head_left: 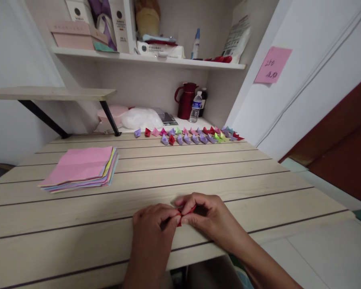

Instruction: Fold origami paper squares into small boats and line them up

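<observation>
Near the table's front edge, both my hands pinch one small piece of folded red paper (179, 223). My left hand (155, 224) grips its left side between thumb and forefinger. On the other side, my right hand (206, 212) holds it with thumb and fingertips. Most of the paper is covered by my fingers, so its exact shape is hidden. Along the back of the table stand two rows of small folded paper boats (195, 139) in purple, red, pink, green and yellow. To the left lies a stack of square coloured paper sheets (81, 164), pink on top.
A small raised shelf (51, 94) on black legs stands at the back left. Behind the boats are a dark red jug (187, 101), a water bottle (195, 107) and a white plastic bag (142, 119). A pink note (273, 65) sticks to the right wall.
</observation>
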A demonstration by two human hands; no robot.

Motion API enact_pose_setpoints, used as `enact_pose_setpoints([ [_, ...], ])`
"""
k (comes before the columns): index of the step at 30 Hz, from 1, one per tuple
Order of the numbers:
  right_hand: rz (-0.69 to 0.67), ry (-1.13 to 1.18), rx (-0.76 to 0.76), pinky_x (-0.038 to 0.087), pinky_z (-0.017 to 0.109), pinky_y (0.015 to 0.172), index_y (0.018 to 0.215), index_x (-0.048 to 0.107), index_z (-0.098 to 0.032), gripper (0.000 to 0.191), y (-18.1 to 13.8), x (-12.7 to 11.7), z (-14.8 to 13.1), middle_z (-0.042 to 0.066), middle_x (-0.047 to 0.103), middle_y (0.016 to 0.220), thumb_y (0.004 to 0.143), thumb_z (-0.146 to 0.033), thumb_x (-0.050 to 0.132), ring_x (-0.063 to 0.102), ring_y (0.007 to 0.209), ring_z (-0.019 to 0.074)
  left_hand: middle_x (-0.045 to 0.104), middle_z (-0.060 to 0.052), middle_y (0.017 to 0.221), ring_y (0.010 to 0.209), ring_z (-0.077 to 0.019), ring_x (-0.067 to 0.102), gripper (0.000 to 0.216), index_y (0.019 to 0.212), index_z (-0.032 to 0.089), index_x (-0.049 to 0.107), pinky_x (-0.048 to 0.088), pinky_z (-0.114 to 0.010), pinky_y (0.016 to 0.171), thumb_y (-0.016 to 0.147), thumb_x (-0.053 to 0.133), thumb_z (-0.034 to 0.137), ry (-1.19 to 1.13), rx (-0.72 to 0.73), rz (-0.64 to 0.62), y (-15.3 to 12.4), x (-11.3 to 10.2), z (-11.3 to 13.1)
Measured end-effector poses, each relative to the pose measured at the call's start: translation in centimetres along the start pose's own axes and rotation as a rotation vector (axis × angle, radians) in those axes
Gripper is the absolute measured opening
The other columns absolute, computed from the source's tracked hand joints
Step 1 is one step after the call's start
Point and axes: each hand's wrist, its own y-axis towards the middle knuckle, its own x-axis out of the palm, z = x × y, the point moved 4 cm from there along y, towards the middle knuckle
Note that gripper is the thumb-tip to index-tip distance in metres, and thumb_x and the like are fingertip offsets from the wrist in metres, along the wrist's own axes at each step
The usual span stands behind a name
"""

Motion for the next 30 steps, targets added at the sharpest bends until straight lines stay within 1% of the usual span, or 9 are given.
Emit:
enact_pose_setpoints([
  [5, 0.044, -0.028, -0.013, 0.05, 0.033, 0.091, 0.079, 0.067, -0.02, 0.019, 0.0, -0.2, -0.1, 0.007, 0.074, 0.103, 0.075, -0.028, 0.084, 0.067, 0.108, 0.0231, 0.078, 0.002, 0.09, 0.09, -0.0225, 0.07, 0.017, 0.078, 0.034, 0.077, 0.046, -0.048, 0.094, 0.079, 0.062, 0.024, 0.075, 0.069, 0.049, -0.3, 0.1, -0.7],
  [7, 0.048, -0.048, -0.004, 0.051, 0.029, 0.081, 0.084, 0.065, -0.02, 0.022, -0.1, -0.3, -0.1, 0.003, 0.073, 0.094, 0.074, -0.025, 0.083, 0.069, 0.093, 0.0193, 0.077, 0.003, 0.09, 0.09, -0.0224, 0.069, 0.017, 0.078, 0.034, 0.077, 0.045, -0.049, 0.094, 0.079, 0.063, 0.025, 0.086, 0.089, 0.094, -0.5, -0.1, -0.6],
  [10, 0.054, -0.104, -0.003, 0.048, 0.024, 0.067, 0.084, 0.062, -0.021, 0.022, -0.1, -0.4, -0.1, -0.002, 0.067, 0.077, 0.075, -0.02, 0.082, 0.063, 0.073, 0.0141, 0.077, 0.003, 0.09, 0.09, -0.0221, 0.069, 0.015, 0.077, 0.033, 0.076, 0.044, -0.048, 0.095, 0.079, 0.063, 0.025, 0.085, 0.098, 0.135, -0.7, -0.3, -0.5],
  [12, 0.057, -0.134, -0.009, 0.046, 0.024, 0.067, 0.082, 0.062, -0.02, 0.02, -0.1, -0.4, -0.1, -0.003, 0.066, 0.077, 0.076, -0.02, 0.08, 0.06, 0.072, 0.0138, 0.076, 0.001, 0.089, 0.091, -0.0222, 0.068, 0.015, 0.075, 0.031, 0.075, 0.043, -0.047, 0.095, 0.079, 0.062, 0.025, 0.091, 0.091, 0.112, -0.6, -0.3, -0.4],
  [16, 0.03, -0.161, -0.011, 0.046, 0.024, 0.067, 0.08, 0.062, -0.02, 0.016, -0.2, -0.2, -0.1, -0.002, 0.066, 0.077, 0.078, -0.019, 0.078, 0.059, 0.072, 0.0141, 0.075, 0.001, 0.083, 0.086, -0.0215, 0.068, 0.015, 0.074, 0.028, 0.072, 0.045, -0.045, 0.091, 0.08, 0.059, 0.022, 0.112, 0.064, -0.005, -0.2, 0.2, -0.3],
  [21, 0.043, -0.176, -0.009, 0.045, 0.024, 0.066, 0.079, 0.063, -0.02, 0.014, -0.2, -0.3, -0.2, -0.003, 0.065, 0.074, 0.077, -0.015, 0.076, 0.059, 0.071, 0.0137, 0.073, 0.002, 0.074, 0.079, -0.0207, 0.068, 0.013, 0.071, 0.027, 0.067, 0.048, -0.04, 0.084, 0.075, 0.059, 0.017, 0.046, 0.021, 0.095, -0.1, 0.3, 0.3],
  [24, 0.054, -0.159, 0.011, 0.045, 0.024, 0.066, 0.078, 0.062, -0.019, 0.012, 0.0, -0.5, -0.2, -0.002, 0.065, 0.073, 0.078, -0.016, 0.074, 0.059, 0.071, 0.0141, 0.074, 0.0, 0.079, 0.081, -0.0216, 0.069, 0.007, 0.082, 0.027, 0.066, 0.052, -0.036, 0.078, 0.078, 0.061, 0.026, -0.1, -0.057, 0.088, -0.2, 0.1, 0.2],
  [27, 0.101, -0.133, 0.038, 0.044, 0.024, 0.066, 0.079, 0.062, -0.019, 0.012, 0.1, -0.8, -0.1, -0.002, 0.064, 0.073, 0.079, -0.018, 0.074, 0.057, 0.07, 0.0136, 0.074, -0.002, 0.086, 0.086, -0.0225, 0.068, 0.021, 0.094, 0.027, 0.066, 0.052, -0.036, 0.079, 0.087, 0.054, 0.043, -0.203, -0.099, 0.057, -0.2, -0.4, 0.0],
  [30, 0.123, -0.097, 0.063, 0.042, 0.024, 0.063, 0.078, 0.061, -0.019, 0.013, 0.3, -0.9, 0.0, -0.003, 0.063, 0.071, 0.077, -0.02, 0.074, 0.055, 0.068, 0.0131, 0.072, -0.004, 0.099, 0.095, -0.0227, 0.067, 0.032, 0.105, 0.026, 0.064, 0.051, -0.039, 0.087, 0.091, 0.047, 0.05, -0.259, -0.08, 0.04, -0.2, -0.7, -0.2],
])
